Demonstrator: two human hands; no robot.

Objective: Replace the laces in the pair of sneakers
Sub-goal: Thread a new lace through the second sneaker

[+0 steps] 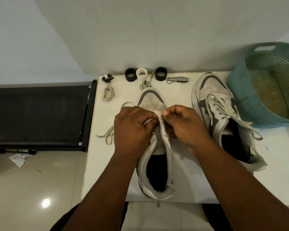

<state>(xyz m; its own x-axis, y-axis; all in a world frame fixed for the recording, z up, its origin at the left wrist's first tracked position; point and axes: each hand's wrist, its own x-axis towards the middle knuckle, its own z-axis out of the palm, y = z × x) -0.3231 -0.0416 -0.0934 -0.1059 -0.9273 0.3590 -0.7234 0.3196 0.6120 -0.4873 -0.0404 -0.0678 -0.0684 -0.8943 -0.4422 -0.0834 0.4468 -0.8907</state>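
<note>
Lacing the centre sneaker (154, 144)
I see left hand (132, 129) and right hand (184, 125) fingers pinching its lace (107, 135) at the top eyelets, centre frame.

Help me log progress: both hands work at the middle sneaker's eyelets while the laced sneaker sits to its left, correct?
Not quite. In the head view the laced sneaker sits to the right of the middle sneaker, beside the basket. Both hands, left hand and right hand, do work at its eyelets.
</note>
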